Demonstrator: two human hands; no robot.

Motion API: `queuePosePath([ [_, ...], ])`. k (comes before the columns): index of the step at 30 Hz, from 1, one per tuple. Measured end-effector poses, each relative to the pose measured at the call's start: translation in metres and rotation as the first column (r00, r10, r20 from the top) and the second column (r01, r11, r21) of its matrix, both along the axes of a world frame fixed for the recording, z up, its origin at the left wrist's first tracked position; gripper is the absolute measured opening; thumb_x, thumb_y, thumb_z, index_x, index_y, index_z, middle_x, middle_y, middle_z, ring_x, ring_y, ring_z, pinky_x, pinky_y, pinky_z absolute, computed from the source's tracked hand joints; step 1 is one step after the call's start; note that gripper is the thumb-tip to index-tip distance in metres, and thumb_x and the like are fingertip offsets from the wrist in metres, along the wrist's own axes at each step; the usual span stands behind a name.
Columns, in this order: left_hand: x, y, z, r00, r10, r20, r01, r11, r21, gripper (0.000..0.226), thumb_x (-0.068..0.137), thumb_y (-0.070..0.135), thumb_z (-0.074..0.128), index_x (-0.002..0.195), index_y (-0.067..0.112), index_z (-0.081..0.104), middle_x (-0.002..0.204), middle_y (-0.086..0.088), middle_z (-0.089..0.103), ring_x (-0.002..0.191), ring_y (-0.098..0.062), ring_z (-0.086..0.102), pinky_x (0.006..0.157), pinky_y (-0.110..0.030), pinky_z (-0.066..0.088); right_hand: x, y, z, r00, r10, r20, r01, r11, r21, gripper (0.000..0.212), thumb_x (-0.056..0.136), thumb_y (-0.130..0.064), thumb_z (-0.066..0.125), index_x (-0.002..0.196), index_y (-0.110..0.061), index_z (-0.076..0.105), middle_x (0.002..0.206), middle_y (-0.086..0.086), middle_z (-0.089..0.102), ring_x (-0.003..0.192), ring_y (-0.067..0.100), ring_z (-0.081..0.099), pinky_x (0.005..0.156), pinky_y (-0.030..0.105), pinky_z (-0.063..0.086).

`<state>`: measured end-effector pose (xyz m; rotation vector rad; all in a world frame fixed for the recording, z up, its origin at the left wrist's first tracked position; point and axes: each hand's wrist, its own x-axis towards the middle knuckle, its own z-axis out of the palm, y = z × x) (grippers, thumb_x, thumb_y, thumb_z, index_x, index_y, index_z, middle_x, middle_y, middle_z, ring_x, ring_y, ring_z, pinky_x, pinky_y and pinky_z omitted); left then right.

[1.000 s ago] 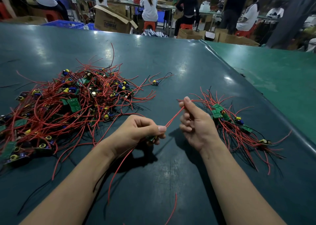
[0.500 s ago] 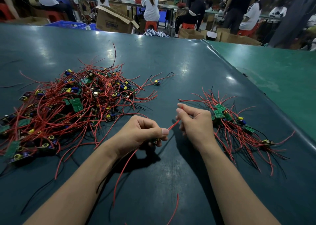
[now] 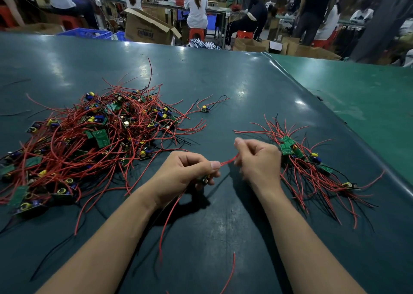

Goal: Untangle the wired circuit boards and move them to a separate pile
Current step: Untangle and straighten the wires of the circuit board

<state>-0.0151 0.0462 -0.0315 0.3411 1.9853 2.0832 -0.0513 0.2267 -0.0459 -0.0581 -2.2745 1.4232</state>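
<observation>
A big tangled pile of small green circuit boards with red and black wires (image 3: 93,141) covers the left of the dark green table (image 3: 223,81). A smaller sorted pile (image 3: 312,170) lies at the right. My left hand (image 3: 185,175) grips one small circuit board (image 3: 205,178), mostly hidden under the fingers, with red wires trailing down toward me. My right hand (image 3: 259,162), just left of the small pile, pinches that board's short red wire (image 3: 229,160) stretched between the two hands.
One lone board with wires (image 3: 205,109) lies between the piles, farther back. A loose red wire (image 3: 231,271) lies near the front edge. A brighter green table (image 3: 357,97) adjoins on the right. Cardboard boxes, stools and seated people fill the background.
My right hand has slid along the red wire toward my left hand, so the stretch of wire between them is shorter. The left hand has stayed in place.
</observation>
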Motion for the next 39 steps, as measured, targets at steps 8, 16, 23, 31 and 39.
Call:
queuePosePath([
  [8,-0.003,0.006,-0.003,0.989,0.145,-0.028,-0.141,0.986,0.091,0.027,0.076,0.037,0.071,0.074,0.011,0.075,0.072,-0.014,0.069,0.056,-0.018,0.055,0.055,-0.027,0.045,0.025,-0.011,0.017,0.811,0.520,0.270,-0.281,0.750,-0.599,0.039,0.077,-0.045,0.068,0.090,-0.009,0.074,0.051,0.002,0.054,0.033,0.007,0.040,0.031,0.014,0.028],
  [16,-0.001,0.004,-0.001,0.999,-0.017,-0.042,0.017,1.000,0.001,0.022,0.077,0.032,0.068,0.070,0.011,0.072,0.061,-0.004,0.066,0.047,-0.009,0.042,0.045,-0.016,0.031,0.015,-0.005,0.019,0.927,0.345,0.144,-0.123,0.644,-0.755,0.020,0.093,-0.018,0.063,0.077,-0.009,0.072,0.047,-0.006,0.048,0.033,0.001,0.032,0.030,0.012,0.020],
  [23,0.002,0.001,0.000,0.996,-0.071,-0.052,0.072,0.997,0.016,0.022,0.079,0.027,0.067,0.072,0.007,0.073,0.064,-0.005,0.069,0.052,-0.005,0.051,0.050,-0.013,0.036,0.009,0.001,0.022,0.970,0.214,0.116,-0.004,0.490,-0.872,0.028,0.098,-0.018,0.053,0.075,-0.007,0.063,0.050,-0.003,0.046,0.033,0.003,0.032,0.030,0.013,0.021],
  [31,-0.001,0.000,-0.005,0.971,0.188,-0.150,-0.166,0.975,0.147,0.022,0.072,0.029,0.072,0.078,0.009,0.078,0.088,0.000,0.071,0.080,-0.013,0.065,0.070,-0.023,0.052,0.041,-0.010,0.017,0.591,0.715,0.373,-0.546,0.695,-0.467,0.034,0.072,-0.050,0.070,0.081,-0.017,0.071,0.053,-0.004,0.043,0.031,0.008,0.034,0.030,0.014,0.027],
  [39,-0.006,-0.012,-0.004,0.810,0.491,-0.320,-0.457,0.871,0.180,0.027,0.093,0.035,0.060,0.092,0.012,0.073,0.080,-0.001,0.075,0.071,-0.017,0.065,0.064,-0.025,0.055,0.046,-0.017,0.023,0.843,0.498,0.202,-0.380,0.818,-0.432,0.021,0.093,-0.015,0.063,0.082,0.002,0.064,0.054,0.002,0.055,0.035,0.012,0.046,0.031,0.020,0.038],
])
